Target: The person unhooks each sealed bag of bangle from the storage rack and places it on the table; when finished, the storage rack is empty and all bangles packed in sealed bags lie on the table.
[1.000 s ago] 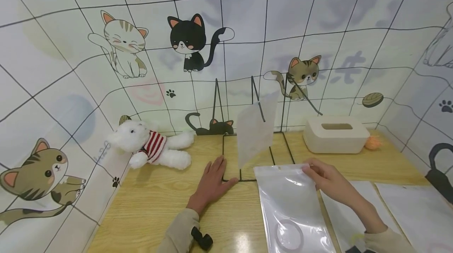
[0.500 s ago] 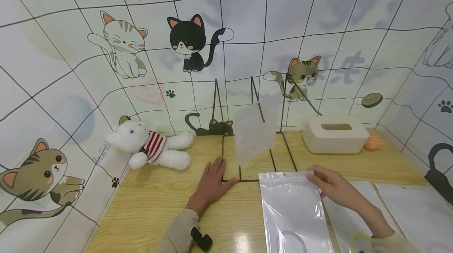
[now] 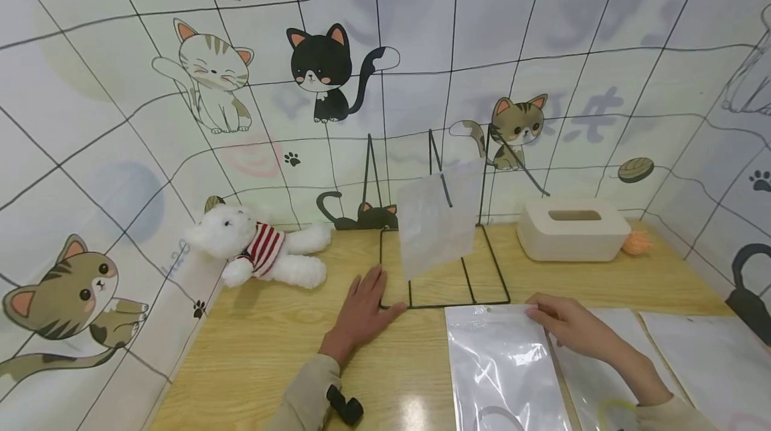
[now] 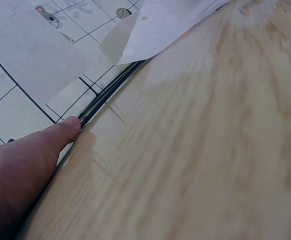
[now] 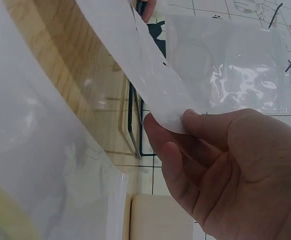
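A glossy white zip pouch [image 3: 502,364] with a pale ring shape inside lies in front of the wire rack, at the lower middle-right of the head view. My right hand [image 3: 575,327] pinches its top right corner; in the right wrist view, thumb and fingers [image 5: 168,157] grip the edge of the raised pouch [image 5: 140,75]. My left hand [image 3: 361,310] rests with fingers spread on the table, at the front left corner of the black rack [image 3: 446,306]. Up close, the left thumb [image 4: 50,140] touches the rack's base bar [image 4: 105,95]. Another pouch [image 3: 436,223] hangs from the rack's middle hook.
Two more white pouches, a nearer one [image 3: 593,364] and a farther one [image 3: 699,357], lie to the right. A cream tissue box [image 3: 572,243] and an orange fuzzy ball [image 3: 637,242] stand behind. At the back left lies a white plush toy [image 3: 265,247] in a striped shirt.
My right hand has drawn the gripped pouch down toward me, uncovering the rack's front right corner. The hanging pouch has turned slightly. My left hand has stayed in place.
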The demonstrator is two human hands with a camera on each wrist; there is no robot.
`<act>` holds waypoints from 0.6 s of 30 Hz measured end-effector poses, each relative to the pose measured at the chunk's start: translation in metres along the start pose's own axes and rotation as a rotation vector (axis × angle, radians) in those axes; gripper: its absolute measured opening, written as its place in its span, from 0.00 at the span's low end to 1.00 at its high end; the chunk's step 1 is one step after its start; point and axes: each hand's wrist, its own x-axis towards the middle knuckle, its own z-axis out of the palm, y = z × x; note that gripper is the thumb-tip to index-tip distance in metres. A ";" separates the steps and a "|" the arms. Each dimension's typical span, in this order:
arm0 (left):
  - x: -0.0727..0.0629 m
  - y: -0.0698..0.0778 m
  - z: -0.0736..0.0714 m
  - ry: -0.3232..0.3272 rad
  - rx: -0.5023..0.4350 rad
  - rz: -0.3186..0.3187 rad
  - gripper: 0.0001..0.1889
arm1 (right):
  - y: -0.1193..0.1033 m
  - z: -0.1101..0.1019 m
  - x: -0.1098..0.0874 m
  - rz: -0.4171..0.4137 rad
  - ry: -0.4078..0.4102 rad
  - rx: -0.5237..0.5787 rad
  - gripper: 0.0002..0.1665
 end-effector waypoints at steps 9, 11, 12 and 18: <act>0.000 -0.002 0.001 0.013 0.008 -0.001 0.45 | 0.005 0.007 0.004 0.002 0.062 -0.266 0.07; 0.000 -0.002 0.001 0.016 -0.001 -0.001 0.45 | 0.005 0.008 0.005 0.019 0.070 -0.303 0.06; 0.000 -0.002 0.001 0.016 -0.002 0.000 0.45 | 0.005 0.009 0.005 0.028 0.076 -0.324 0.06; 0.000 -0.001 0.000 0.013 -0.005 0.002 0.45 | 0.003 0.012 0.006 0.085 0.089 -0.374 0.08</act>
